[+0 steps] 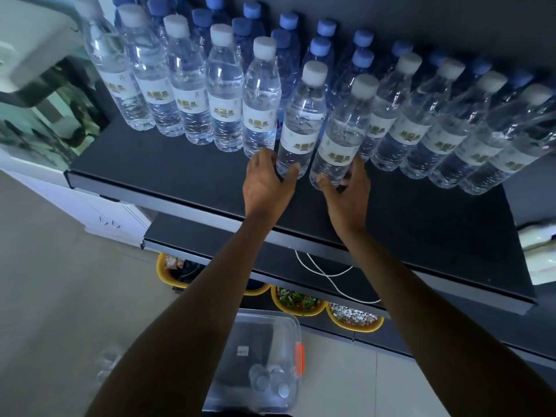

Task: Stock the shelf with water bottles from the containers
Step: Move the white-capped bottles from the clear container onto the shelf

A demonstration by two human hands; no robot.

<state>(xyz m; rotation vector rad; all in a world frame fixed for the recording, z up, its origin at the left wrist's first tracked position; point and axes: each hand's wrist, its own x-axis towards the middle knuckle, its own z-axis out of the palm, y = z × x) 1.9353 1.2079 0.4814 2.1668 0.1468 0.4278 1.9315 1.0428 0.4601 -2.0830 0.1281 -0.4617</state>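
A dark shelf [168, 173] carries a front row of clear water bottles with white caps and rows of blue-capped bottles [288, 22] behind. My left hand [266, 185] grips the base of one white-capped bottle [302, 121] standing on the shelf. My right hand [346, 192] grips the base of the bottle beside it [341, 136]. Both bottles stand upright, in the gap of the front row. Down on the floor, a clear plastic container [270, 332] holds a few more bottles [270, 382].
A lower dark shelf [186, 236] holds a white cable [328, 275]. Yellow bins [355, 322] with small items sit beneath it. A white cabinet [99, 212] stands at left, with a fish tank [39, 115] above. A loose bottle [109, 361] lies on the tiled floor.
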